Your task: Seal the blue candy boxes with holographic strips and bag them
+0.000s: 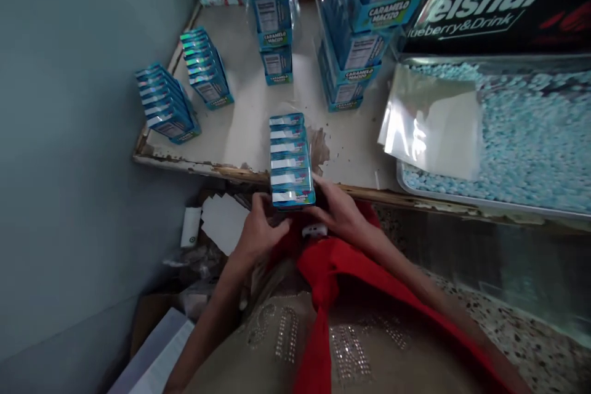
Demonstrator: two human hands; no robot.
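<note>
A blue display box (290, 160) filled with a row of small blue packs lies at the table's front edge, with clear film around its far end. My left hand (264, 225) is at its near left corner, the fingers curled beneath it and partly hidden. On the near right side, my right hand (337, 206) touches the box, its fingertips partly out of sight behind it. Whether the fingers pinch film or the box itself is hard to make out.
Two similar boxes (210, 68) (166, 101) stand at the left, and wrapped stacks (277, 31) (351, 49) at the back. Clear film sheets (434, 123) lie on a tray of light blue pieces (530, 135) at the right. Below the table are white cards (224, 221).
</note>
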